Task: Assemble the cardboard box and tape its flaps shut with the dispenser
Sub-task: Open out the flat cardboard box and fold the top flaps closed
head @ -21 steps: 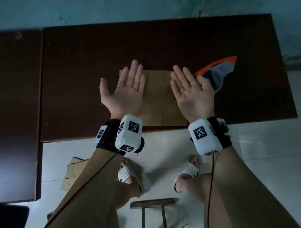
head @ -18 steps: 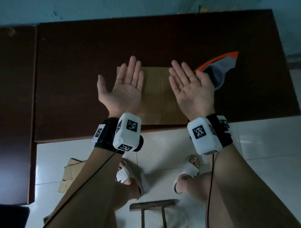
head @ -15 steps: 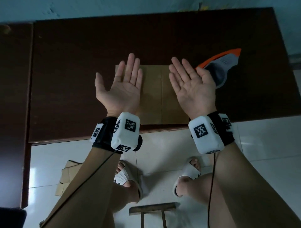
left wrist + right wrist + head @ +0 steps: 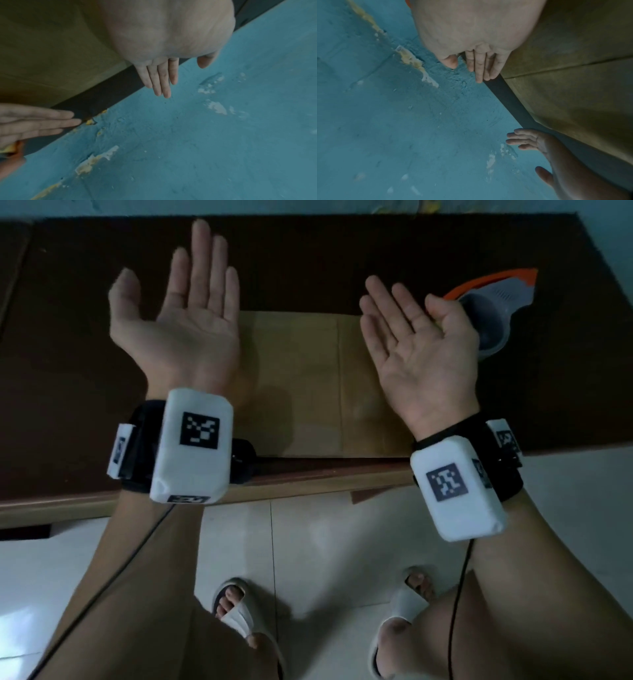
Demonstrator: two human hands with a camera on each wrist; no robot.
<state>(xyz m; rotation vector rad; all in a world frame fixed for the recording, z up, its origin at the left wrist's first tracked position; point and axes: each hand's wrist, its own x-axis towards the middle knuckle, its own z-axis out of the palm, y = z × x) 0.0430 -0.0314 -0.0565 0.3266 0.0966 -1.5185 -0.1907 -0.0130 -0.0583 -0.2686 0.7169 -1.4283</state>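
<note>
The left hand [image 4: 178, 326] and the right hand [image 4: 421, 354] are held palm up above the table [image 4: 68, 371], fingers straight and spread, nothing gripped in either. The cardboard box [image 4: 308, 385] is seen lying flat and unfolded on the table between and beneath the 2 hands, its near edge at the table's front edge; 1 crease is visible down its middle, and nothing is contained in it. The orange and grey tape dispenser [image 4: 493, 302] is placed on the table just beyond the right hand, beside the cardboard's right side. A blue wall [image 4: 223, 135] is shown in both wrist views.
</note>
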